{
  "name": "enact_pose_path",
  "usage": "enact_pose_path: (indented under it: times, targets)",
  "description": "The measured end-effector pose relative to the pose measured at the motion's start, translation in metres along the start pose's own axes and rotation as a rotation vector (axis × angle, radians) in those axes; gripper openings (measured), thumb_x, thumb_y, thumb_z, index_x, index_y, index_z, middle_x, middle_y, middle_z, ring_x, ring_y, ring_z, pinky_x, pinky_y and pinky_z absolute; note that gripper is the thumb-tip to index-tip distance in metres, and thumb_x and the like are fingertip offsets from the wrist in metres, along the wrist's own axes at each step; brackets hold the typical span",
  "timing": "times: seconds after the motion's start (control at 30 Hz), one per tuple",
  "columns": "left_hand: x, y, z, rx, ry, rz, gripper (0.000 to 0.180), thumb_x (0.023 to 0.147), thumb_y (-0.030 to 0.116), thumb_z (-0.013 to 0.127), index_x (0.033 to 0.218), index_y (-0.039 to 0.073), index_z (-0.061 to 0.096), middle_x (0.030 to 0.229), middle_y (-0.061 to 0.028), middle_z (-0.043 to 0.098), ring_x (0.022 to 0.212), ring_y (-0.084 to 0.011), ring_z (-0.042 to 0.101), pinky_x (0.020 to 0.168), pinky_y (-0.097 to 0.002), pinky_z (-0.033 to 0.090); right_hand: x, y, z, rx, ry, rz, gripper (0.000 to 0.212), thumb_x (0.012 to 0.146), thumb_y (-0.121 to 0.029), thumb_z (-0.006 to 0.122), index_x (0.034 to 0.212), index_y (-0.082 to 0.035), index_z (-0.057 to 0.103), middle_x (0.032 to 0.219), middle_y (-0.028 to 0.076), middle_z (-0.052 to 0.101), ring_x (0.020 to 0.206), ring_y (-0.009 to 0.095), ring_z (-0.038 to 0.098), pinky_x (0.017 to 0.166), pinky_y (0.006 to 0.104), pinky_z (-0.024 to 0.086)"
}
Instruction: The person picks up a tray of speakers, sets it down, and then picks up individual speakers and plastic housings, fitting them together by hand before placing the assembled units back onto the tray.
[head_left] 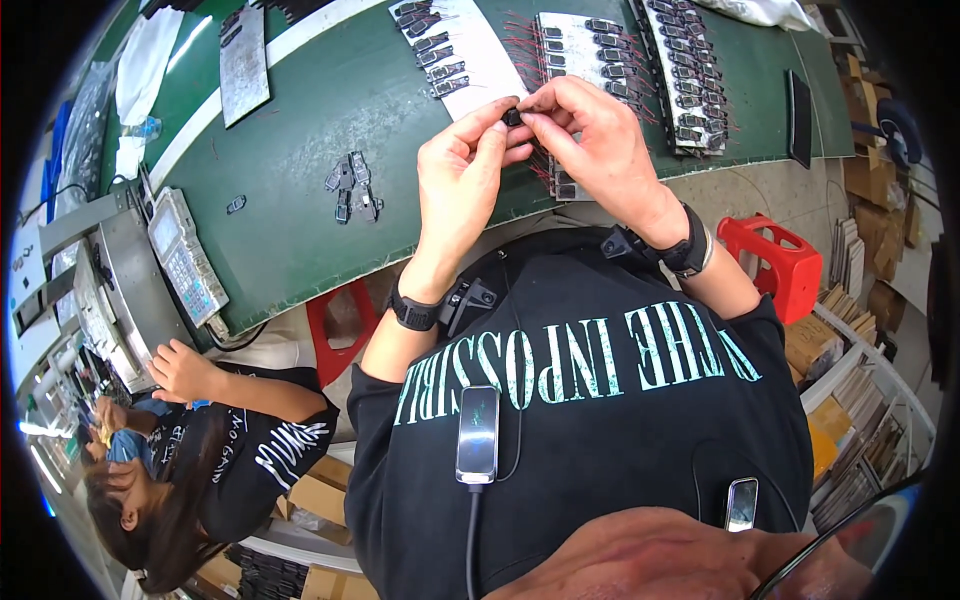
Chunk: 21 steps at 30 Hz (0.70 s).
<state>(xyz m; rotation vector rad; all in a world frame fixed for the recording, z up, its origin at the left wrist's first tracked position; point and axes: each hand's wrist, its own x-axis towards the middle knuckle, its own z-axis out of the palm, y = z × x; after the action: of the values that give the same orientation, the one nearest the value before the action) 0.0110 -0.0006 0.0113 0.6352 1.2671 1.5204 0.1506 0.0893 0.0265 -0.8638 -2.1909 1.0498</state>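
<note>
– Biggest thing first?
– A long green tabletop (300, 130), scuffed in spots.

– Next?
– Off to the left, another worker (262, 445) in a black shirt, one arm out toward a shiny grey machine (140, 285).

– Then?
– Down past the tabletop's edge, on the right, a red stool (795, 265).

– And up on the tabletop?
– Three pale boards (482, 60) on the far side, with rows of little black parts (443, 68) and thin red wires (520, 42). Far to the left, a flat grey plate (247, 80).

– Smaller than that?
– Left grip (465, 160) and right grip (598, 130), close together in front of the boards.

– Open or closed?
– Both pinched closed, thumb to finger, on one small black piece (512, 117).

– Other little things?
– A flat black slab (799, 118) at the right end. Left of the left wrist, a loose bunch of dark parts (352, 185). Farther left, one lone part (236, 205).

– And that pinched piece?
– Tiny, up between both sets of fingertips, mostly hidden.
</note>
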Motion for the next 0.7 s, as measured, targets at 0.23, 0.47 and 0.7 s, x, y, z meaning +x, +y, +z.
enact_pose_path:
  times: [0.23,0.47,0.7]
  targets:
    - [0.003,0.000,-0.002,-0.004,-0.003,-0.047,0.029,0.101,0.003,0.053,0.127,-0.007,0.061,0.115,-0.0148,0.068,0.100,-0.0185,0.070,0.086,-0.0279,0.059,0.006,-0.003,-0.009,0.117,-0.093,0.110,0.012,0.091,-0.005,0.066,0.102,0.001,0.067,0.088,0.004,0.069,0.072,0.008,0.064,0.065,0.0238,0.052]
    - [0.001,0.000,-0.001,-0.004,-0.016,-0.047,0.029,0.101,0.003,0.053,0.127,-0.008,0.061,0.115,-0.0153,0.068,0.100,-0.0197,0.071,0.086,-0.0277,0.059,0.006,0.002,-0.010,0.180,-0.151,0.187,0.014,0.091,-0.006,0.066,0.103,0.002,0.067,0.086,0.004,0.069,0.072,0.007,0.064,0.066,0.0233,0.052]
    - [0.001,0.000,-0.002,0.029,-0.024,-0.031,0.029,0.100,0.002,0.054,0.127,-0.008,0.060,0.115,-0.0154,0.068,0.099,-0.0193,0.070,0.086,-0.0280,0.059,0.004,-0.001,-0.008,0.080,-0.106,0.102,0.014,0.092,-0.006,0.066,0.103,0.002,0.066,0.087,0.005,0.069,0.073,0.009,0.065,0.067,0.0245,0.053]
